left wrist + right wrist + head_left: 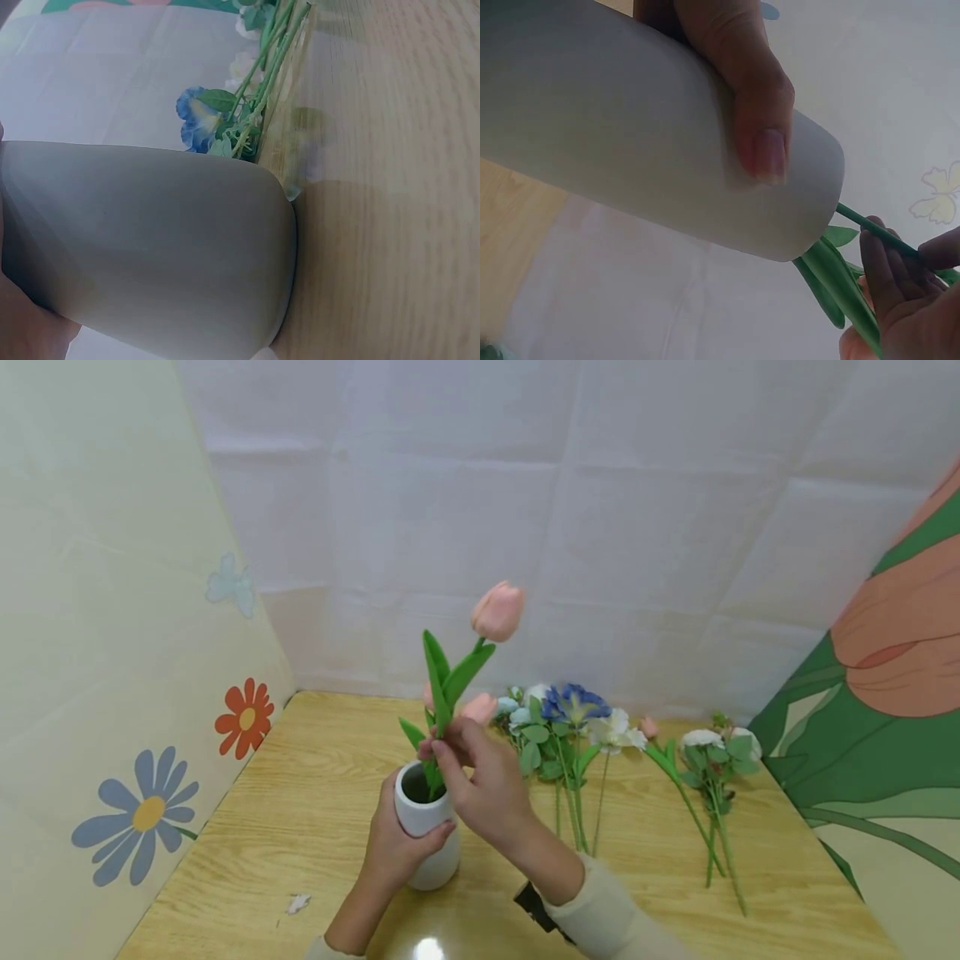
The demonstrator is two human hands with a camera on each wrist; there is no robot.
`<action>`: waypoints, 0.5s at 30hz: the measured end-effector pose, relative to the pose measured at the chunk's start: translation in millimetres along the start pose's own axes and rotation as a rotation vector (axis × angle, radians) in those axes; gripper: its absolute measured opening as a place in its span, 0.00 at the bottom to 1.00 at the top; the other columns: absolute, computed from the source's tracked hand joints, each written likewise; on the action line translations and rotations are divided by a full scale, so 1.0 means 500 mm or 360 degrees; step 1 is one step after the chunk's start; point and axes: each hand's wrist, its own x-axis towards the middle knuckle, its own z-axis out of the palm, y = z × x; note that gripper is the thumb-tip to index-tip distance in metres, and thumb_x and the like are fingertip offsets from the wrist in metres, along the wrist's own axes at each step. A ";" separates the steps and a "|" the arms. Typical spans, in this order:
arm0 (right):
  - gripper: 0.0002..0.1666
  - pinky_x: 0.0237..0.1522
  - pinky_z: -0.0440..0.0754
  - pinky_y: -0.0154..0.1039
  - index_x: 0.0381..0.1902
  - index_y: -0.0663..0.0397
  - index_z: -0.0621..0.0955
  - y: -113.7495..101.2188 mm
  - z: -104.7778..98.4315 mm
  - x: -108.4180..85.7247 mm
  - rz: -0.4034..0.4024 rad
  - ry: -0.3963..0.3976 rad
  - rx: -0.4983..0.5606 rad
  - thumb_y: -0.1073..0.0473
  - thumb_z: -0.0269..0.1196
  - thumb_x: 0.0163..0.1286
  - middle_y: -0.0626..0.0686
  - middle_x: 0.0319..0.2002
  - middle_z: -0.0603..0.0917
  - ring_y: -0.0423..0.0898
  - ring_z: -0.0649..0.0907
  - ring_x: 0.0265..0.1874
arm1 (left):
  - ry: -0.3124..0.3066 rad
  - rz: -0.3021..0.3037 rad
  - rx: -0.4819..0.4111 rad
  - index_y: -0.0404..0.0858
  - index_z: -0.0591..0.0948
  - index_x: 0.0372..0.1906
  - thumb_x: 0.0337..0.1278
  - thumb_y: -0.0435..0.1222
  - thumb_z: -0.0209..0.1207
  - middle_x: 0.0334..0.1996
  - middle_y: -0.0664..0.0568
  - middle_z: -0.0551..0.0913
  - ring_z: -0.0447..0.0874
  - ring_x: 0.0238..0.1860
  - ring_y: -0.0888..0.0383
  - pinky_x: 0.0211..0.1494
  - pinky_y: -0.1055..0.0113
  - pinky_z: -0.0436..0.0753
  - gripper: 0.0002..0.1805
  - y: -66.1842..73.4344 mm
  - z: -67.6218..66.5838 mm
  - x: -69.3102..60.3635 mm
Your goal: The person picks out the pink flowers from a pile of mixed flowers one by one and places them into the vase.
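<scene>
Left hand (401, 831): curled round the vase, thumb across its front.
Smooth white rounded-cylinder vase (437, 870): steadied there above the yellowish wood-grain table (315, 777), mouth upward.
Pink-headed artificial tulip (468, 672) with green leaves: over the mouth, stem reaching inside the rim.
Right hand (491, 781): pinches that stem between thumb and fingers.
Stem work: apparently mid-insertion; next calls for lowering it, then releasing.
Blue ruffled artificial bloom (573, 703): lies farther right.

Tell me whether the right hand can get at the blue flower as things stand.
Probably not just yet: the right hand pinches the stem of a pink tulip above the mouth of the white vase. If it let go, the way to the blue flower looks fairly free.
</scene>
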 end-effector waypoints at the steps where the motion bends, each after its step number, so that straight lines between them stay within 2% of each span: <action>1: 0.07 0.43 0.86 0.36 0.47 0.64 0.78 0.001 0.001 -0.001 -0.0003 -0.0002 -0.0017 0.67 0.60 0.74 0.54 0.38 0.88 0.44 0.89 0.40 | -0.0003 0.0003 -0.0003 0.42 0.63 0.72 0.40 0.35 0.78 0.57 0.50 0.78 0.79 0.52 0.53 0.53 0.54 0.81 0.51 0.000 0.000 0.000; 15: 0.05 0.43 0.86 0.35 0.46 0.58 0.80 0.013 0.011 -0.016 0.0013 -0.0036 -0.0177 0.65 0.60 0.74 0.50 0.37 0.89 0.40 0.89 0.39 | 0.0007 0.0026 -0.0032 0.41 0.64 0.71 0.39 0.34 0.78 0.56 0.50 0.79 0.80 0.50 0.52 0.50 0.56 0.81 0.50 -0.002 0.000 -0.001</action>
